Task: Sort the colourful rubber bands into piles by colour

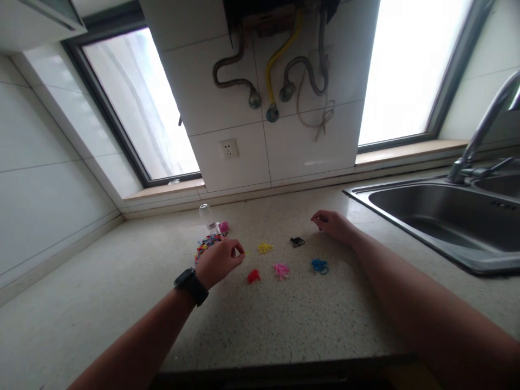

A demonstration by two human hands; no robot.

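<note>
My left hand (pixel 222 258), with a dark watch on its wrist, is closed in a pinch beside a mixed heap of small coloured rubber bands (pixel 207 244). A faint yellowish trace shows at its fingertips, too small to name. My right hand (pixel 330 223) hovers at the right, thumb and fingers pressed together; what they hold, if anything, is hidden. Between the hands lie small single-colour piles of rubber bands: yellow (pixel 265 247), black (pixel 297 241), red (pixel 253 276), pink (pixel 281 271) and blue (pixel 319 266).
A clear plastic bottle (pixel 206 215) and a pink cap-like piece (pixel 223 227) are behind the heap. A steel sink (pixel 406 227) with a faucet (pixel 479 130) is set in the speckled counter (pixel 260 330) at the right. Pipes and a socket (pixel 228 149) are on the tiled wall.
</note>
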